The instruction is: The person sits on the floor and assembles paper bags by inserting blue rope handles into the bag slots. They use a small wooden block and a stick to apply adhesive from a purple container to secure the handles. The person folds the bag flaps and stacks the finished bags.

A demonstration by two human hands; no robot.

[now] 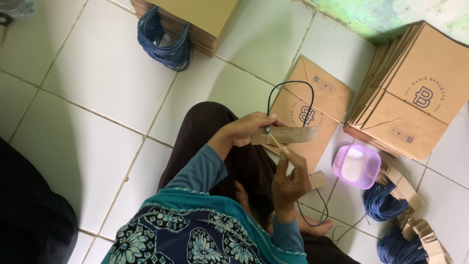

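Cardboard, in the form of a narrow flat brown strip (288, 135), is pinched at its near end by the left hand (246, 131), the fingers closed around it. A thin pale stick (276, 142) is gripped between the closed fingertips of the right hand (289, 182) and angled up to the strip's lower edge, where it meets a small dark blue bead-like knot. From that knot a thin dark blue cord (292, 93) rises in a smooth loop above the strip and comes back down behind it. The strip is held just above the right hand and just beside the left, over the person's dark-clothed lap.

Behind the strip, a flat folded brown paper bag (326, 93) with crisp diagonal creases lies on the glossy white tiled floor (97, 88). Right of the strip, a small translucent lilac plastic tub (357, 166) with rounded corners is seen, and beyond it a tall slanting stack of flat brown paper bags (415, 88). Below and right of the strip, bundles of dark blue cord (380, 201) lie tangled with a chain of short folded cardboard pieces (415, 215). Far left and above the strip, a second stack of brown bags (195, 19) is seen with a hank of blue cords (163, 41) draped against it. Teal sleeves and a patterned blue garment are worn.
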